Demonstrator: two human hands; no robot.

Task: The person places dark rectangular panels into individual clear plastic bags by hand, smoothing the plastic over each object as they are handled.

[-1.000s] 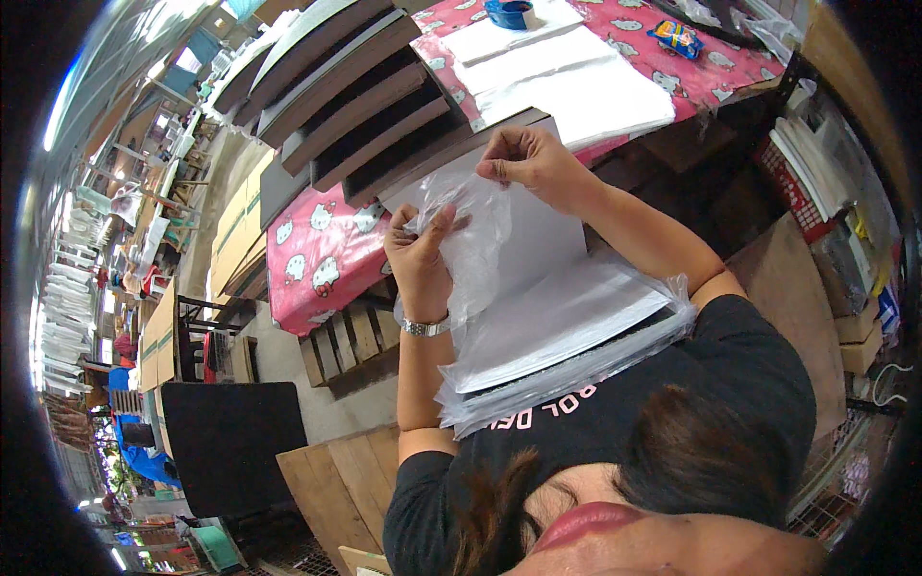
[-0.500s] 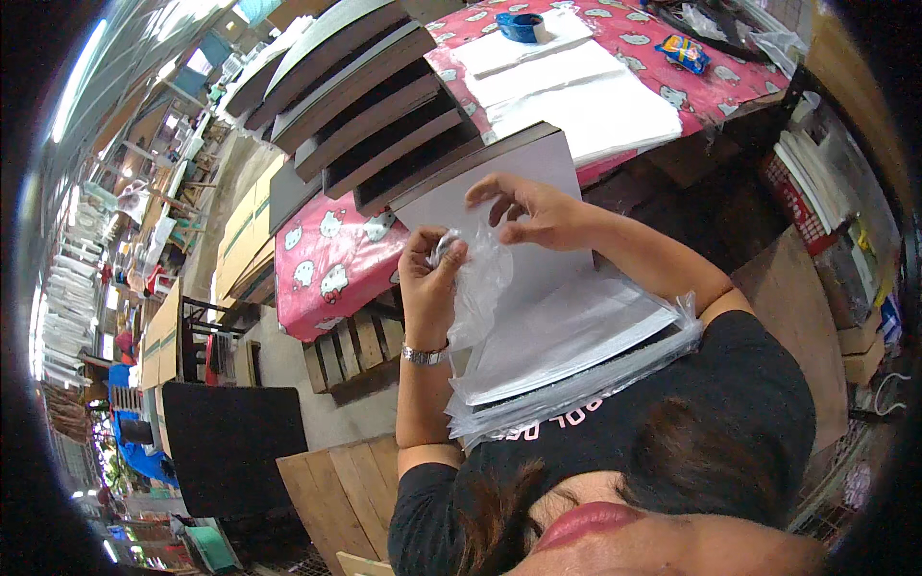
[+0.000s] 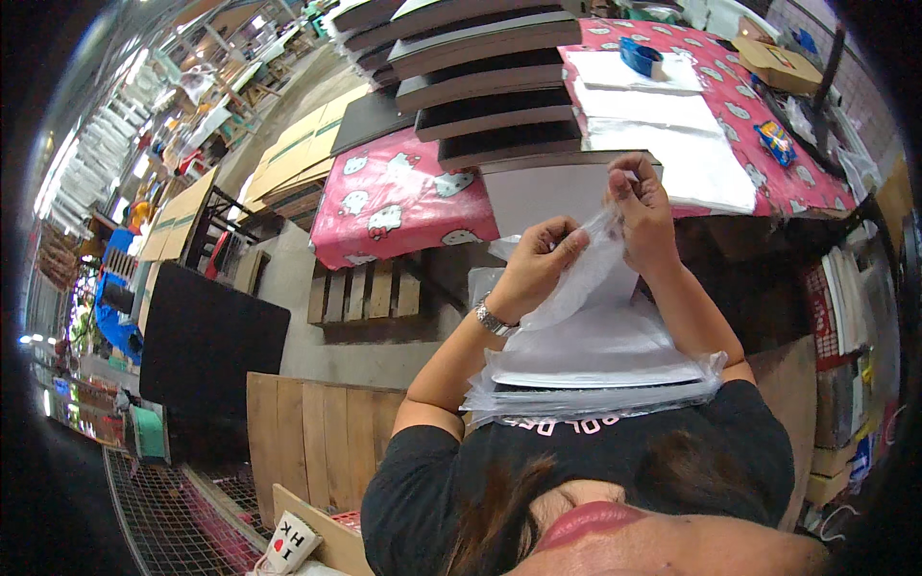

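Between my hands a piece of thin clear plastic film [image 3: 583,290] is stretched, crumpled along its upper edge. My left hand [image 3: 545,259], with a metal watch at the wrist, pinches its left side. My right hand [image 3: 645,216] is raised a little higher, its fingers closed on the upper right end. Against my chest leans a pile of clear plastic sleeves [image 3: 595,398] with white sheets [image 3: 600,350] above it. Just beyond my hands a flat white panel with a dark edge [image 3: 538,197] slopes down from the table; its lower part is hidden by the film.
Dark-edged flat panels [image 3: 499,91] are stacked in steps at the far side of a pink patterned tablecloth [image 3: 403,206]. White sheets [image 3: 672,163], a blue tape roll [image 3: 639,58] and a small blue-yellow packet [image 3: 775,142] lie right. A black board [image 3: 213,336] stands left, a wooden pallet [image 3: 370,291] underneath.
My right hand has gone from open fingers to closed on the film, and both hands have shifted right. The film is now pulled between them. The view has turned.
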